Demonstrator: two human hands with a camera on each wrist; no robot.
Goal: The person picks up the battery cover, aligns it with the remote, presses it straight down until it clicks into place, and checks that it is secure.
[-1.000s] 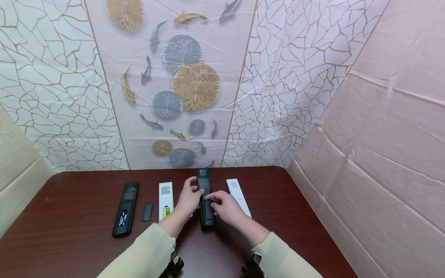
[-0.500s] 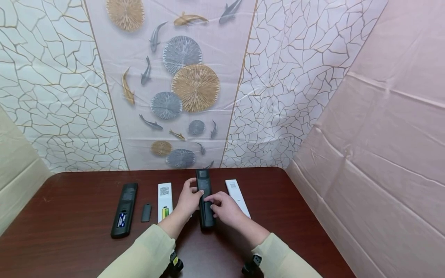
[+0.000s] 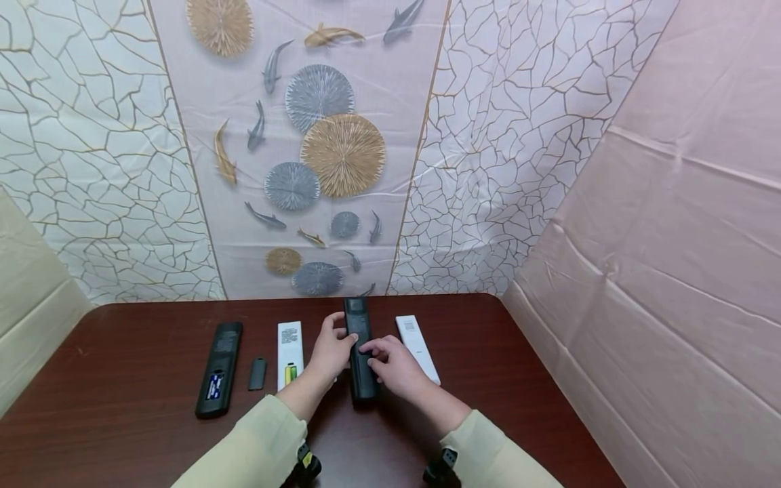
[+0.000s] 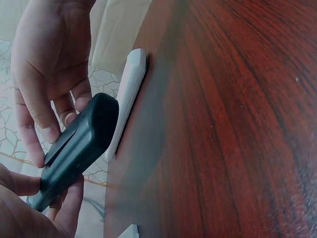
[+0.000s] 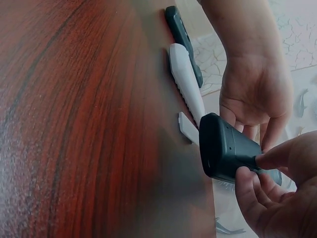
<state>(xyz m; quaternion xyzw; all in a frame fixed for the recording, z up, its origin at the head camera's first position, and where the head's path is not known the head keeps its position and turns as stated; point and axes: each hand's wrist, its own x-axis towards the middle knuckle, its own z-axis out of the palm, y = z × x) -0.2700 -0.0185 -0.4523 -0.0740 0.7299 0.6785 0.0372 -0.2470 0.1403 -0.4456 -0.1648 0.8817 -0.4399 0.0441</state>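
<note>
A black remote control point(image 3: 364, 386) is held back side up and tilted above the table. My left hand point(image 3: 329, 352) grips its left side, thumb on the back and fingers around the edge. At the lower back sits a black battery cover point(image 4: 67, 141), one edge slightly raised in the left wrist view. My right hand point(image 3: 396, 362) pinches at that cover's upper end with thumb and forefinger, its other fingers curled. Both hands show close to the remote in the right wrist view. The remote's button side is hidden.
On the brown table point(image 3: 152, 352) lie a black remote point(image 3: 219, 369) with blue batteries exposed, a loose dark battery cover point(image 3: 257, 373), a white remote point(image 3: 289, 346) with green-yellow batteries, and another white remote point(image 3: 417, 349) at right. A small white piece point(image 5: 187, 128) lies beside the middle one.
The battery cover lies closer against the held remote than a second ago. My right fingers have shifted only slightly on it; the left hand keeps its grip.
</note>
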